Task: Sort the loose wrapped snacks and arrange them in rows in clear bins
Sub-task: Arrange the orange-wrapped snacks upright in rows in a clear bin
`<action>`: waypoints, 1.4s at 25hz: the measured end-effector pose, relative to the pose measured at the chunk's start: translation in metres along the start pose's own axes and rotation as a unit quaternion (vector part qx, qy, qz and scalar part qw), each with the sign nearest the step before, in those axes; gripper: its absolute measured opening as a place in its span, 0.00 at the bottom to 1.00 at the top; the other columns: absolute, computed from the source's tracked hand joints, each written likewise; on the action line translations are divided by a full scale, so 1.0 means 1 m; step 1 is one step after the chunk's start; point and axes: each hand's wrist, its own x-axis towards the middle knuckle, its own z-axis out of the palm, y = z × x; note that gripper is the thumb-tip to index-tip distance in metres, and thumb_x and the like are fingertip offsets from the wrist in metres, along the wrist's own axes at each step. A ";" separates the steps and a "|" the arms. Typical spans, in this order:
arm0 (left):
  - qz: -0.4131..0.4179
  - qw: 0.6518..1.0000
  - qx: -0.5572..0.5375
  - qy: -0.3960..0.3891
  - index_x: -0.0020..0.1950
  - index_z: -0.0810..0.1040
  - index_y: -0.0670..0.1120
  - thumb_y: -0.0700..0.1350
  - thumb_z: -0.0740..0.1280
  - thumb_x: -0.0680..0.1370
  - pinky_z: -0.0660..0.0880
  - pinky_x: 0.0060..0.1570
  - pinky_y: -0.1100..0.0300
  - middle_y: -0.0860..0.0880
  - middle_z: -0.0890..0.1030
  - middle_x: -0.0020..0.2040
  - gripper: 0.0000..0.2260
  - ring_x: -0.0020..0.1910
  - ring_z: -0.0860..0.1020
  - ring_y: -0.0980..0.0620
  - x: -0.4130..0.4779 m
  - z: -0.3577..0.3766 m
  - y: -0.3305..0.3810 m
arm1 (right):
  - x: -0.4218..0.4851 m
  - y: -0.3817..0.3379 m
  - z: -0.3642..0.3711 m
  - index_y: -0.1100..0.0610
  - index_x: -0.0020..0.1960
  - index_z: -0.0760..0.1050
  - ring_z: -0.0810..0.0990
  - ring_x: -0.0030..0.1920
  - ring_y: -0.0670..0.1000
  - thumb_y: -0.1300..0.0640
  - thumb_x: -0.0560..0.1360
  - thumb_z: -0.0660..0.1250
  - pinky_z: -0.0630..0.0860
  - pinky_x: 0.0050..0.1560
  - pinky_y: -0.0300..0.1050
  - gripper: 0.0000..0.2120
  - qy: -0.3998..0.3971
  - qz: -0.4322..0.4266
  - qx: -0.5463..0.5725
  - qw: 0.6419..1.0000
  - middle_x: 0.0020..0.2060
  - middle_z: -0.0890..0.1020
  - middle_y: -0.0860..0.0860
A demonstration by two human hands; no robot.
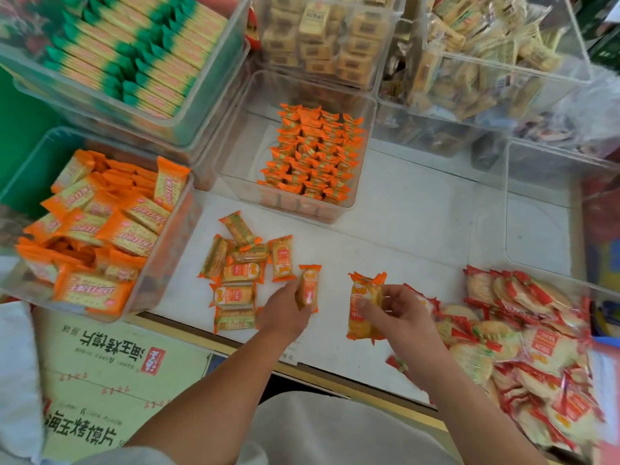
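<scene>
While left fingers (292, 293) pinch one orange snack (309, 287), right fingers (392, 294) grasp a nearby stack (359, 317).

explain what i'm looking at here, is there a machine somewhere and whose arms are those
There is no machine: the grip here is simply a person's two bare hands. The single picture comes from a camera worn on their head, looking down, so the arms reach in from the bottom edge. The left hand holds one orange-wrapped snack. The right hand holds a small stack of the same packets. On the white counter lies a loose pile of orange packets, and to the right a heap of red-wrapped round crackers. Behind them stands a clear bin with orange packets already set in neat rows. Another bin at left holds larger orange cracker packs.
</scene>
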 end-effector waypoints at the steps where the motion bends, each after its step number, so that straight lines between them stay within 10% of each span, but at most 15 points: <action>1: -0.008 0.999 -0.033 -0.016 0.58 0.77 0.55 0.56 0.73 0.75 0.80 0.49 0.51 0.56 0.82 0.52 0.14 0.52 0.81 0.52 -0.005 -0.005 0.000 | 0.003 -0.001 0.002 0.53 0.58 0.76 0.88 0.42 0.50 0.52 0.75 0.77 0.82 0.41 0.44 0.16 0.007 0.000 0.004 1.000 0.49 0.86 0.54; 9: -0.013 0.891 -0.450 -0.054 0.66 0.76 0.59 0.42 0.72 0.79 0.80 0.47 0.50 0.48 0.87 0.49 0.18 0.47 0.86 0.47 -0.082 -0.107 0.048 | 0.027 -0.030 0.051 0.48 0.65 0.72 0.86 0.49 0.50 0.48 0.78 0.73 0.83 0.48 0.47 0.19 0.004 -0.017 0.000 1.000 0.53 0.84 0.49; 18: 0.171 0.934 -0.303 0.075 0.64 0.79 0.60 0.57 0.60 0.84 0.79 0.47 0.65 0.55 0.80 0.56 0.12 0.55 0.80 0.58 -0.062 -0.182 0.064 | 0.031 -0.098 0.118 0.39 0.78 0.63 0.82 0.55 0.40 0.48 0.84 0.61 0.78 0.57 0.38 0.23 -0.068 -0.132 -0.028 0.989 0.57 0.82 0.42; 21: 0.166 0.917 -0.358 0.055 0.65 0.79 0.57 0.59 0.58 0.85 0.79 0.53 0.61 0.55 0.83 0.58 0.15 0.58 0.81 0.56 -0.044 -0.192 0.077 | 0.037 -0.126 0.137 0.40 0.82 0.50 0.67 0.66 0.25 0.42 0.85 0.53 0.64 0.66 0.25 0.27 -0.077 -0.141 -0.036 0.986 0.72 0.69 0.33; 25: 0.155 0.924 -0.349 -0.011 0.77 0.66 0.61 0.66 0.52 0.84 0.74 0.69 0.51 0.62 0.78 0.68 0.23 0.68 0.75 0.63 -0.016 -0.200 0.099 | 0.059 -0.153 0.154 0.43 0.83 0.39 0.44 0.78 0.34 0.32 0.81 0.48 0.46 0.81 0.42 0.36 -0.055 -0.154 -0.045 0.986 0.81 0.46 0.36; 30: 0.197 0.898 -0.383 -0.088 0.79 0.63 0.62 0.53 0.58 0.86 0.67 0.74 0.54 0.63 0.71 0.74 0.20 0.74 0.68 0.63 0.029 -0.223 0.120 | 0.119 -0.171 0.147 0.43 0.80 0.59 0.70 0.74 0.49 0.38 0.76 0.63 0.74 0.63 0.43 0.34 -0.075 -0.129 0.051 0.987 0.75 0.69 0.48; 35: 0.139 0.894 -0.427 -0.008 0.71 0.75 0.57 0.47 0.77 0.75 0.81 0.58 0.46 0.47 0.82 0.59 0.26 0.57 0.83 0.46 0.068 -0.237 0.118 | 0.153 -0.204 0.108 0.51 0.69 0.72 0.84 0.57 0.50 0.56 0.77 0.74 0.79 0.51 0.42 0.22 -0.197 -0.087 0.023 0.976 0.60 0.84 0.51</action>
